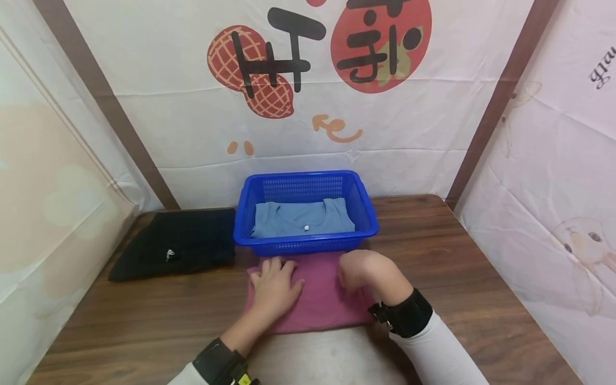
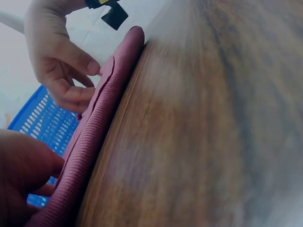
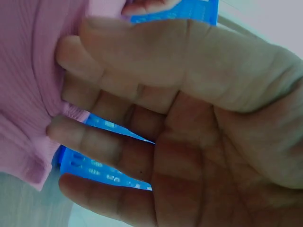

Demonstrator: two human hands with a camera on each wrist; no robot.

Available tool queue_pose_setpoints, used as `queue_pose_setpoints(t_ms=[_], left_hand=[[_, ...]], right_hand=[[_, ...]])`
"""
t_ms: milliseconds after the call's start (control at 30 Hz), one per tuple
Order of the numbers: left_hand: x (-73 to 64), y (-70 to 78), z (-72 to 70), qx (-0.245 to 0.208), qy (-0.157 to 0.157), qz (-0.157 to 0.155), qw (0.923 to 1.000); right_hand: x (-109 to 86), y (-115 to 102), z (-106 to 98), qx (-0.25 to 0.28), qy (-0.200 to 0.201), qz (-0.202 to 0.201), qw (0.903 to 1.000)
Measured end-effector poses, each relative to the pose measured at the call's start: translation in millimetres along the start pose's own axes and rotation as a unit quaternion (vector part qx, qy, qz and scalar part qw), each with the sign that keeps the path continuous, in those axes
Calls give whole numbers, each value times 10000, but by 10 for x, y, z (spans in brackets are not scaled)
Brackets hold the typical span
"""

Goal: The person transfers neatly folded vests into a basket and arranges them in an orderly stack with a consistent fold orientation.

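A pink ribbed garment, folded into a flat rectangle, lies on the table in front of a blue basket. On its left part rests my left hand, fingers spread. My right hand is bent down over the garment's right part. The right wrist view shows the fingers of that hand loosely bent, their tips touching the pink fabric. From the side, in the left wrist view, the garment forms a thick layered fold, with both hands at its upper face.
Inside the basket lies a folded light-blue garment with a small white label. A folded black garment sits left of the basket on the wooden table. Printed cloth walls enclose the table's back and sides.
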State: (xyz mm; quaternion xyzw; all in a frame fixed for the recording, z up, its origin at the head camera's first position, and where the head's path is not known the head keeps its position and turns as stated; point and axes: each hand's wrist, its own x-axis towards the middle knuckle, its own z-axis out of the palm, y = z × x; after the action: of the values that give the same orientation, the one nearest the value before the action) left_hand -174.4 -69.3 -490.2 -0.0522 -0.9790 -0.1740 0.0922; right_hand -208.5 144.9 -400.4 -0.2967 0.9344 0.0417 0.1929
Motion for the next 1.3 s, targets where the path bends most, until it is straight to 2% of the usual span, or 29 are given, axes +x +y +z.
queue_pose_setpoints(t_ms=[167, 333, 533, 633, 700, 767, 867, 933, 967, 1033, 1133, 1200, 1300], left_hand=[[10, -5, -51, 14, -88, 196, 9998], [40, -61, -151, -10, -375, 399, 9985], [54, -164, -192, -46, -704, 562, 9959], [66, -219, -251, -237, -955, 632, 9931], [88, -274, -297, -567, -1147, 640, 9897], [110, -323, -371, -1106, -1356, 480, 9834], [149, -410, -492, -1968, -1515, 87, 9686], [175, -466, -594, -2320, -1504, -167, 9609], [189, -501, -644, -2386, -1469, -217, 9597], [214, -568, -747, -2345, -1371, -238, 9621], [239, -671, -861, -2008, -1288, -275, 9707], [240, -719, -908, -1795, -1375, -502, 9728], [206, -764, -928, -1400, -1694, -956, 9709]], right_hand=[[-16, 66, -54, 128, -6, -156, 9998], [9, 40, -62, 167, -55, 83, 9998], [30, -21, -76, 365, 67, 362, 9987], [28, -47, -90, 630, 133, 494, 9967], [20, -40, -92, 860, 217, 579, 9944], [8, -10, -93, 996, 309, 627, 9926], [-22, 66, -100, 1136, 509, 724, 9896], [-46, 119, -118, 1217, 619, 776, 9876], [-58, 145, -129, 1277, 668, 824, 9861], [-81, 191, -151, 1376, 725, 926, 9835], [-108, 249, -160, 1399, 585, 1286, 9800], [-111, 277, -150, 1312, 370, 1547, 9785], [-87, 306, -111, 1291, 96, 1794, 9752]])
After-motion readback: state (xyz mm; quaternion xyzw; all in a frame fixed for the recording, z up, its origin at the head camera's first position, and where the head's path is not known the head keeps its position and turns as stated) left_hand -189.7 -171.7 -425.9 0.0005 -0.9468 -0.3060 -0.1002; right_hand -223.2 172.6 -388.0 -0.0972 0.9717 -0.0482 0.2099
